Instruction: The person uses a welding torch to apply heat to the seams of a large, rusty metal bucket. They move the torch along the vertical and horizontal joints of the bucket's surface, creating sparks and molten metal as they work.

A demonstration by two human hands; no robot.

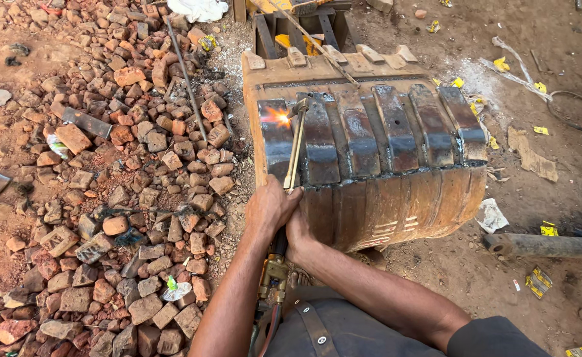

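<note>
Cutting torch (295, 142) held low of centre, long twin brass tubes running up toward 12 o'clock, tip bent over the top face of a rusty excavator bucket (397, 205). Orange flame (276, 117) bright at the tip, licking the leftmost of several dark steel wear strips (383, 129) welded side by side across the bucket. Brass valve body (274, 274) of the torch below the hands, at 6 o'clock, with hoses trailing out of view.

Left hand (269, 209) wrapped over the torch tubes just above the handle, grip pressed together around them. Right hand (299, 238) tucked beneath and just right of it, touching the left hand, grip likewise closed on the torch handle, fingers mostly hidden. Both forearms reaching up from the bottom edge.

Bucket lying on bare earth, teeth (331, 56) along its far rim at 12 o'clock, curved rusty shell facing down toward 5 o'clock.

Heap of broken red bricks (119, 198) covering the ground from 7 to 11 o'clock, just beside the bucket's left wall. Thin steel rod (185, 73) lying across the bricks at 11 o'clock. Rusty pipe (549, 246) on the dirt at 4 o'clock, well apart from the hands. Yellow wrapper scraps (542, 281) scattered over the soil at 2 to 5 o'clock.
</note>
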